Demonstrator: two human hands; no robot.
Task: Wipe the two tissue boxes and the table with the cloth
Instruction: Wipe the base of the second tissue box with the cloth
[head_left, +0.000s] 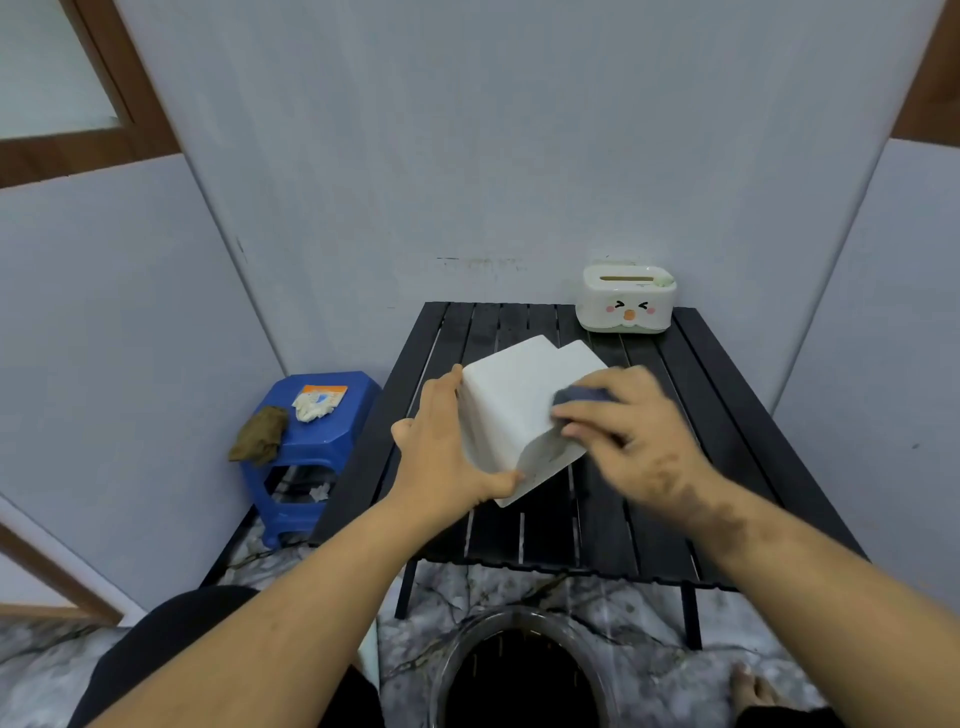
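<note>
Fingers of the left hand grip the tilted plain box mid-table while the right hand presses the cloth on it, so the face box at one o'clock and the table likely remain.

Prob. a home corner, lower centre: low black slatted table; blue plastic stool at left; marble-look floor; plain grey walls.
</note>
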